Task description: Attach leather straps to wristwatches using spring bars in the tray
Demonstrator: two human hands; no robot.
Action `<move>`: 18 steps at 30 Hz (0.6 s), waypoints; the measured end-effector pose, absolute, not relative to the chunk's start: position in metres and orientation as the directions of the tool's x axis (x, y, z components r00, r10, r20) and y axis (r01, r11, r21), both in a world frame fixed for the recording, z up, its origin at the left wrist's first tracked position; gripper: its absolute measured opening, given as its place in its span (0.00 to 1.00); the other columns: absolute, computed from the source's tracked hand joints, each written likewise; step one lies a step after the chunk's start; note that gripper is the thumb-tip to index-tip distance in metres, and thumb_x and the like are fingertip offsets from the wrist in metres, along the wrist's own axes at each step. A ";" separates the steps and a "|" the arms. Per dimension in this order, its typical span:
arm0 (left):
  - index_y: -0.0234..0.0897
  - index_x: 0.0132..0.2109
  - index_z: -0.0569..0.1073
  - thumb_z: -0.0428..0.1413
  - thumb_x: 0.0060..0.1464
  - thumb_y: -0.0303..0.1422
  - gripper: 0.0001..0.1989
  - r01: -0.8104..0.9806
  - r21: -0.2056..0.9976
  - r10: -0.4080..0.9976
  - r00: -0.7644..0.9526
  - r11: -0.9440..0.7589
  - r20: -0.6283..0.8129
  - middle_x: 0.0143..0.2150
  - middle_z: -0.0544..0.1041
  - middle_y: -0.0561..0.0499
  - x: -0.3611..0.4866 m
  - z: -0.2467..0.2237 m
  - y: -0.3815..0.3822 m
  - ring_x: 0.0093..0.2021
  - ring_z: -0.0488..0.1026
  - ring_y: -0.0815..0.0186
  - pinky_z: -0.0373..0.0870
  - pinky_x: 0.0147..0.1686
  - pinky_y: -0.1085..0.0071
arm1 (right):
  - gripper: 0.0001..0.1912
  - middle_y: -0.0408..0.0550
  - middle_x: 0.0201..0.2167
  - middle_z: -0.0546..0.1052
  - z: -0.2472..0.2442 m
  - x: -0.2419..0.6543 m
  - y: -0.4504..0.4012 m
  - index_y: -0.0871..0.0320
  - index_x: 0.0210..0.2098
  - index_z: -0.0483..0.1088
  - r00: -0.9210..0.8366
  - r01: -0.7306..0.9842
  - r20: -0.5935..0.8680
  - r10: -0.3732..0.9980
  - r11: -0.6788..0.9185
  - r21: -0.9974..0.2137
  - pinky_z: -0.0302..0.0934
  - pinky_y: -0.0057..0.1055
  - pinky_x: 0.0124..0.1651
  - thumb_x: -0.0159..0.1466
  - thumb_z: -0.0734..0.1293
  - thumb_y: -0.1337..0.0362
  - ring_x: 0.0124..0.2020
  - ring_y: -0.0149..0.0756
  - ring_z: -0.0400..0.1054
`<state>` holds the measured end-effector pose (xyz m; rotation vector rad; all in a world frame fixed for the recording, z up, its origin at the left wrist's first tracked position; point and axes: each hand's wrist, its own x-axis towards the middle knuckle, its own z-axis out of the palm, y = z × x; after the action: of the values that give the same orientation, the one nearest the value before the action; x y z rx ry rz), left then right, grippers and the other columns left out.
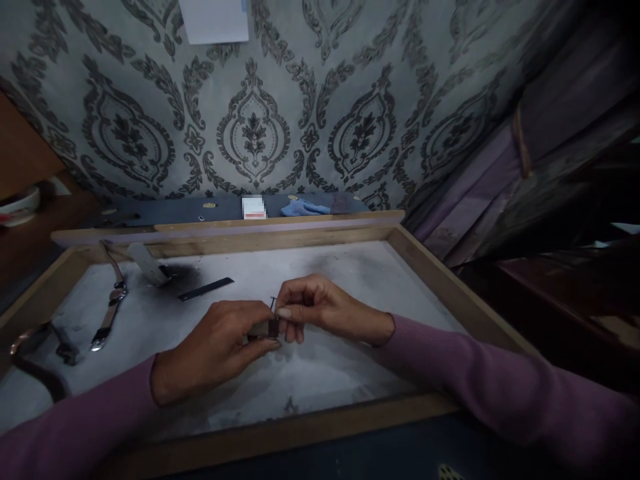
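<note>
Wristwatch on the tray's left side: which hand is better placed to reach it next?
Left, probably: the left hand is nearer the wristwatch, while the right hand is farther away. The left holds a small dark piece, though.

Lighting: dim, cool, grey; source out of view. Brightest: white sheet on the wall. Darkest: far right, past the curtain, detail lost. Shadows: faint, soft, on the tray floor beneath my left hand and right hand. Definition: soft; small dark piece I hold, indistinct. Distortion: wide-angle stretch toward edges; small pack pixelated.
</note>
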<state>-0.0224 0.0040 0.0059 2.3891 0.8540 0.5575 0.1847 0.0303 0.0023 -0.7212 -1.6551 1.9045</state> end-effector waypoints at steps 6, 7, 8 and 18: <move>0.35 0.40 0.71 0.53 0.62 0.31 0.04 0.444 0.530 0.624 0.749 -0.723 0.224 0.35 0.76 0.51 -0.025 0.001 0.004 0.34 0.72 0.65 0.62 0.34 0.72 | 0.17 0.43 0.25 0.75 -0.001 0.184 0.029 0.63 0.31 0.70 -0.739 -0.027 -0.084 0.668 -0.154 -0.988 0.66 0.22 0.28 0.59 0.71 0.54 0.22 0.23 0.69; 0.35 0.40 0.71 0.53 0.62 0.30 0.04 0.448 0.517 0.621 0.751 -0.730 0.225 0.35 0.76 0.51 -0.025 0.001 0.005 0.34 0.72 0.65 0.62 0.34 0.71 | 0.17 0.43 0.25 0.75 -0.001 0.184 0.029 0.63 0.31 0.70 -0.746 -0.021 -0.092 0.660 -0.162 -0.987 0.66 0.22 0.28 0.59 0.71 0.54 0.22 0.23 0.69; 0.35 0.40 0.71 0.53 0.62 0.30 0.04 0.454 0.506 0.621 0.751 -0.733 0.225 0.35 0.76 0.50 -0.025 0.000 0.005 0.34 0.72 0.64 0.62 0.34 0.71 | 0.17 0.43 0.24 0.75 -0.002 0.184 0.029 0.64 0.31 0.70 -0.749 -0.014 -0.099 0.656 -0.165 -0.986 0.66 0.21 0.28 0.59 0.71 0.54 0.22 0.22 0.69; 0.36 0.37 0.69 0.53 0.62 0.31 0.04 0.493 0.512 0.667 0.707 -0.704 0.235 0.32 0.75 0.53 -0.024 0.001 0.007 0.30 0.70 0.68 0.62 0.31 0.74 | 0.17 0.45 0.28 0.77 -0.001 0.186 0.030 0.63 0.37 0.69 -0.675 -0.048 -0.057 0.735 -0.121 -0.991 0.65 0.23 0.29 0.60 0.70 0.53 0.27 0.26 0.71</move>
<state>-0.0244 0.0070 0.0008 2.5006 0.8959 0.5726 0.1858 0.0298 -0.0009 -0.7676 -1.6043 1.8517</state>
